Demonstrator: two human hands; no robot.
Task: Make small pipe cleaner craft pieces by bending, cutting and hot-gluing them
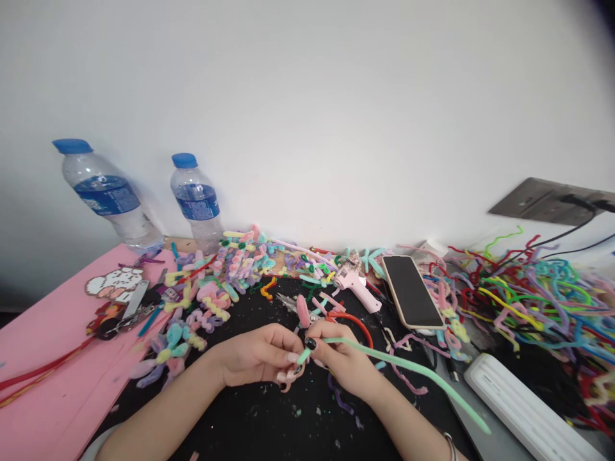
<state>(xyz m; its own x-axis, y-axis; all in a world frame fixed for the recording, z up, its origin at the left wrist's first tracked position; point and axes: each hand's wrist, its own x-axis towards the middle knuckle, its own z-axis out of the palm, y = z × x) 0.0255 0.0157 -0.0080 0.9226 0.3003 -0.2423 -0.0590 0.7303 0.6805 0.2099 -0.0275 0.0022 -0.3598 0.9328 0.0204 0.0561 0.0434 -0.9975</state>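
Over the black work surface (273,426) my left hand (262,354) pinches the short end of a mint-green pipe cleaner (418,368). Close against it, my right hand (348,358) grips the same pipe cleaner between thumb and fingers. Its long tail runs out past my right wrist to the lower right. Fingers partly cover the end being held. Just behind my hands lie red-handled scissors (366,330) and a small pink fuzzy piece (302,312). A pale pink glue gun (362,291) rests farther back.
Two water bottles (195,198) stand against the wall at left. Twisted pipe-cleaner pieces (240,266) line the back. A phone (414,293), a white oblong case (523,410) and a tangle of loose pipe cleaners (542,301) are at right. Keys and charms (137,301) lie on pink board (48,397).
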